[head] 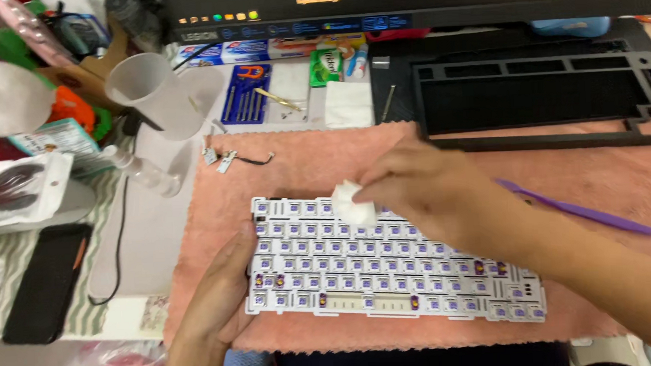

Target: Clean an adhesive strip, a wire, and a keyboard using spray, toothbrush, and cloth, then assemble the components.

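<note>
L hand (224, 293) sits nearest the camera, fingers curled round the left edge of the plate (387, 264), thumb on top, steadying it. Plate = white keyboard switch plate w/ purple-stem switches, keycaps off, lying flat on the pink towel (559, 173), mid-frame, slightly skewed to the towel's edge.

R hand (421, 190) comes in from the right, fingertips pinched on a white wad (352, 204) — tissue or cotton, can't tell which — pressed on the top rows, left of centre.

Judgement on doing this well: looks like wiping btwn switches. Keep the L grip firm so the plate doesn't slide on the towel; dab light, short strokes along each row, not across stems, since fibres could snag on the stems. Refold the wad to a clean face as it soils.

Around, big to small: black case (541, 97) beyond the towel at top right, monitor (420, 3) above it, frosted cup (153, 92) top left, black phone (48, 279) at left, purple tool (583, 212) on the towel right of the R hand, small cable w/ connector (237, 159) at the towel's top-left corner.
</note>
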